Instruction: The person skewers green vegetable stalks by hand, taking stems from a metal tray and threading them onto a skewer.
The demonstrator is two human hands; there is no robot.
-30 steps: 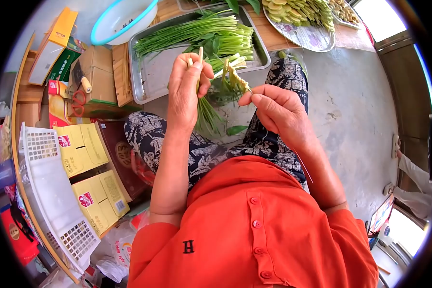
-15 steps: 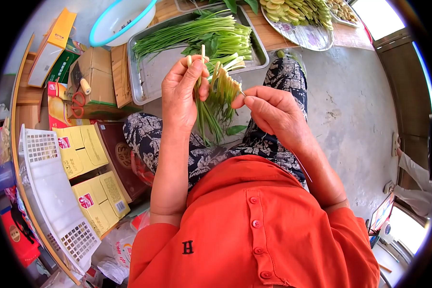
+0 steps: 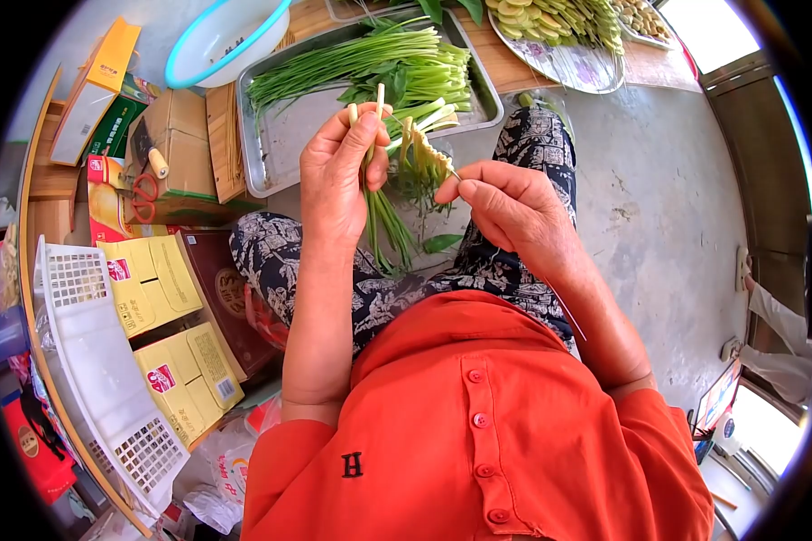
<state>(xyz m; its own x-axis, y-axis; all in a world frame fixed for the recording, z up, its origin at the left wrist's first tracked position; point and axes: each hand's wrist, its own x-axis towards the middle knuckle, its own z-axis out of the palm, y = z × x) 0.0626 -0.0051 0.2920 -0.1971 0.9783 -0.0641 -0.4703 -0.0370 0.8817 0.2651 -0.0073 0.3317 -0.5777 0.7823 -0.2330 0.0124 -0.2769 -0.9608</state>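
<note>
Two pale-ended stalks [image 3: 380,97] are gripped in the curled left hand [image 3: 336,171]. The right hand [image 3: 507,206], nearly closed, pinches a thin rod [image 3: 456,175] beside the bunched stems [image 3: 424,160] between both hands.

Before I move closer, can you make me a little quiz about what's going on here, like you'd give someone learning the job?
1. Pick one: what is the left hand holding?
a) scissors
b) pale-ended green stalks
c) a yellow box

2. True or false: the blue-rimmed basin stands inside the metal tray.

3. Count: how many buttons show down the front of the red shirt?

Key:
1. b
2. False; the blue-rimmed basin is outside the metal tray, beside it.
3. Four
</note>
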